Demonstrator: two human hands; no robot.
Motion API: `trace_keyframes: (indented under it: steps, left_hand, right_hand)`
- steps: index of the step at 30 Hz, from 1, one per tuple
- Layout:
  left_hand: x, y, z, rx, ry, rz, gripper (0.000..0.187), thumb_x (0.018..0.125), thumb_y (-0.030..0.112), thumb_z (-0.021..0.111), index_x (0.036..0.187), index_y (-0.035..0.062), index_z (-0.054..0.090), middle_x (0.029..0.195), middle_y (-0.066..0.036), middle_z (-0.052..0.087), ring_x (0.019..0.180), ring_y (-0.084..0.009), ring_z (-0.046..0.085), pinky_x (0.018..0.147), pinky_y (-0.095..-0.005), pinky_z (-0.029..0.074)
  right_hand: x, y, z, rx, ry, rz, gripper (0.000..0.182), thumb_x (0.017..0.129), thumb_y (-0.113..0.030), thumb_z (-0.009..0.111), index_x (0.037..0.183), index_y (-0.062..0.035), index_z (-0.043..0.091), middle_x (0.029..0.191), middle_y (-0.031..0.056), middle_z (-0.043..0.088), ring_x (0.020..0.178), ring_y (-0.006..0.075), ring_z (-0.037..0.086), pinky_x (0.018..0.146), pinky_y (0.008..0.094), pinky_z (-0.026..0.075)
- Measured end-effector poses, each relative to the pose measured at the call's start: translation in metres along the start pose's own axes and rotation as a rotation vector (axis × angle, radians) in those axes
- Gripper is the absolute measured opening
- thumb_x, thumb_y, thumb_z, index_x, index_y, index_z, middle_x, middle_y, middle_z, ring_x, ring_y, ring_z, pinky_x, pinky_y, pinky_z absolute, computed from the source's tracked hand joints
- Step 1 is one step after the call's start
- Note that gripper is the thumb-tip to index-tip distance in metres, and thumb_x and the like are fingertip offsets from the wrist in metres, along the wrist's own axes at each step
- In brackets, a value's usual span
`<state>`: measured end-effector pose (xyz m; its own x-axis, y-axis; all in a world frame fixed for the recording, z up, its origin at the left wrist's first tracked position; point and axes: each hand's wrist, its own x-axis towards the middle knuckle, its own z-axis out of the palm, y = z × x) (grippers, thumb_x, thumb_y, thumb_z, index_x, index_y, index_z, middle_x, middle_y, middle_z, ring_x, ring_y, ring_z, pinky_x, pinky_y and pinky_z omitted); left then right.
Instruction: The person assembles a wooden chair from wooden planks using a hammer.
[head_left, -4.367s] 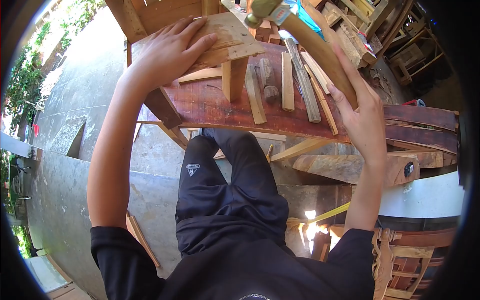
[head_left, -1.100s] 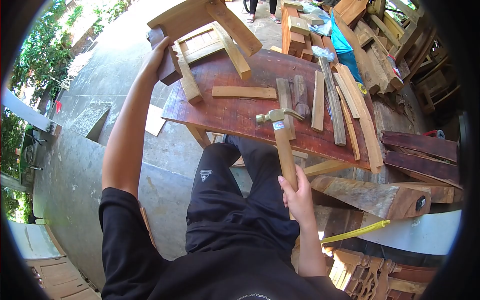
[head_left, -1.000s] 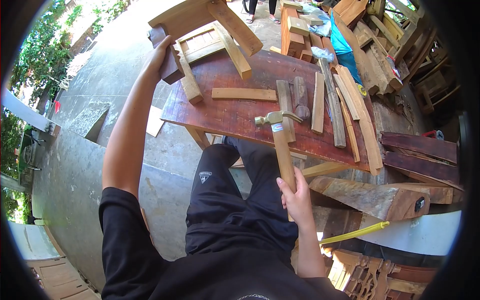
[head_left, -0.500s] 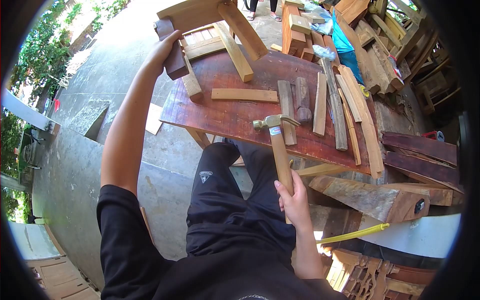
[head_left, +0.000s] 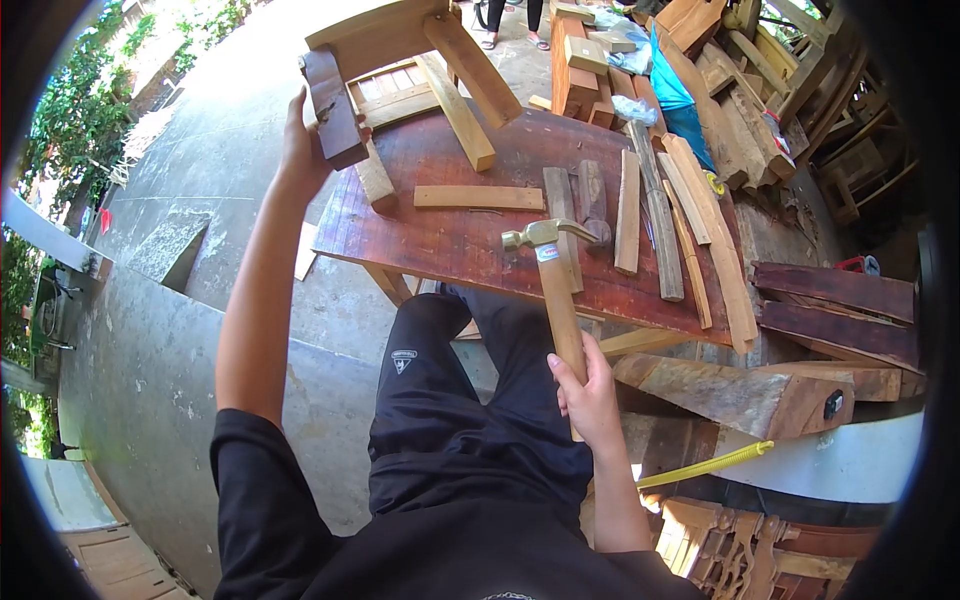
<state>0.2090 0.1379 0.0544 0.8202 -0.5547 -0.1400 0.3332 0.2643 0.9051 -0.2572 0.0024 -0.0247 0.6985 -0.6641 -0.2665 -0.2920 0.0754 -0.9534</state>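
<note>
My right hand (head_left: 585, 395) is wrapped round the wooden handle of a claw hammer (head_left: 545, 240), whose metal head is up in front of the table edge. My left hand (head_left: 308, 150) grips a dark brown wooden block (head_left: 333, 112) from its left and lower side, with fingertips showing at its right edge. This block lies against a small wooden chair-like frame (head_left: 385, 45) at the table's far left corner. The frame's pale legs and slatted panel (head_left: 395, 95) show behind the block.
On the red-brown table (head_left: 440, 235) lie a short flat slat (head_left: 478, 198), a dark mallet-like piece (head_left: 593, 205) and several long wooden strips (head_left: 660, 225). Stacked timber (head_left: 575, 75) stands behind. A thick log (head_left: 720, 390) and a yellow hose (head_left: 705, 467) are at the right.
My left hand has shifted its grip from over the block's right side to its left and lower side. The block is tilted slightly differently. My right hand still holds the hammer much as before.
</note>
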Motion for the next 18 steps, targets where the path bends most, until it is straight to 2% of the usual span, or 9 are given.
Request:
trace_keyframes:
  steps: [1, 2, 4, 7, 9, 13, 16, 18]
  left_hand:
    - [-0.007, -0.007, -0.001, -0.06, -0.022, 0.025, 0.1, 0.101, 0.072, 0.041, 0.146, -0.0174, 0.042, 0.137, -0.032, 0.059, 0.125, -0.042, 0.063, 0.108, -0.0498, 0.054]
    - [-0.012, -0.016, 0.0, -0.184, 0.026, 0.028, 0.099, 0.102, 0.071, 0.042, 0.147, -0.0169, 0.042, 0.139, -0.032, 0.058, 0.128, -0.043, 0.061, 0.112, -0.0511, 0.051]
    - [-0.045, -0.016, 0.023, -0.237, 0.108, -0.015, 0.098, 0.102, 0.07, 0.042, 0.147, -0.0172, 0.042, 0.139, -0.034, 0.058, 0.128, -0.0444, 0.061, 0.116, -0.0513, 0.048]
    - [-0.052, -0.022, 0.017, -0.035, 0.022, 0.035, 0.091, 0.103, 0.067, 0.041, 0.147, -0.0123, 0.046, 0.135, -0.029, 0.064, 0.125, -0.0399, 0.065, 0.115, -0.0479, 0.049]
    - [-0.052, -0.019, 0.018, 0.013, 0.068, 0.047, 0.083, 0.105, 0.063, 0.039, 0.145, -0.0085, 0.049, 0.133, -0.024, 0.068, 0.122, -0.0344, 0.068, 0.112, -0.0451, 0.051]
    - [-0.045, -0.011, 0.014, 0.06, 0.098, 0.043, 0.081, 0.107, 0.062, 0.036, 0.142, -0.0095, 0.05, 0.13, -0.024, 0.068, 0.121, -0.0331, 0.068, 0.112, -0.0446, 0.051]
    - [-0.054, -0.012, 0.021, -0.067, 0.089, 0.036, 0.082, 0.107, 0.062, 0.035, 0.144, -0.0105, 0.047, 0.131, -0.026, 0.066, 0.123, -0.035, 0.066, 0.114, -0.0445, 0.05]
    - [-0.054, -0.028, 0.015, -0.301, 0.01, 0.038, 0.078, 0.11, 0.055, 0.028, 0.146, -0.0132, 0.042, 0.137, -0.029, 0.061, 0.131, -0.039, 0.061, 0.117, -0.0475, 0.049]
  right_hand:
    - [0.001, -0.001, 0.0, 0.003, 0.002, 0.004, 0.048, 0.1, -0.024, 0.072, 0.141, -0.0035, 0.056, 0.074, -0.0013, 0.059, 0.053, 0.0049, 0.053, 0.046, 0.0241, 0.044]
    - [0.004, -0.002, 0.001, 0.007, 0.004, 0.001, 0.049, 0.1, -0.024, 0.072, 0.142, -0.0036, 0.056, 0.074, -0.0014, 0.059, 0.053, 0.0048, 0.053, 0.046, 0.0239, 0.044]
    - [0.007, 0.0, 0.001, 0.026, -0.005, -0.006, 0.049, 0.101, -0.023, 0.072, 0.142, -0.0036, 0.056, 0.074, -0.0016, 0.058, 0.052, 0.0047, 0.053, 0.046, 0.0237, 0.044]
    - [0.006, 0.003, 0.002, 0.049, -0.016, -0.008, 0.048, 0.101, -0.022, 0.071, 0.142, -0.0034, 0.055, 0.073, -0.0017, 0.057, 0.052, 0.0048, 0.053, 0.045, 0.0236, 0.044]
    - [0.006, 0.003, 0.004, 0.052, -0.034, -0.007, 0.046, 0.102, -0.021, 0.07, 0.141, -0.0034, 0.055, 0.075, -0.0018, 0.056, 0.051, 0.0042, 0.051, 0.045, 0.0224, 0.043]
    - [0.004, 0.007, 0.006, 0.046, -0.072, 0.001, 0.042, 0.103, -0.02, 0.068, 0.139, -0.0039, 0.054, 0.08, -0.0015, 0.055, 0.051, 0.0028, 0.05, 0.043, 0.0201, 0.04]
    - [0.005, 0.01, 0.008, 0.072, -0.077, 0.007, 0.042, 0.103, -0.019, 0.068, 0.139, -0.004, 0.054, 0.08, -0.0011, 0.055, 0.051, 0.0031, 0.05, 0.043, 0.0203, 0.04]
    - [0.007, 0.013, 0.009, 0.1, -0.077, 0.015, 0.042, 0.103, -0.019, 0.068, 0.139, -0.004, 0.054, 0.08, -0.0011, 0.054, 0.051, 0.0032, 0.05, 0.042, 0.0204, 0.041]
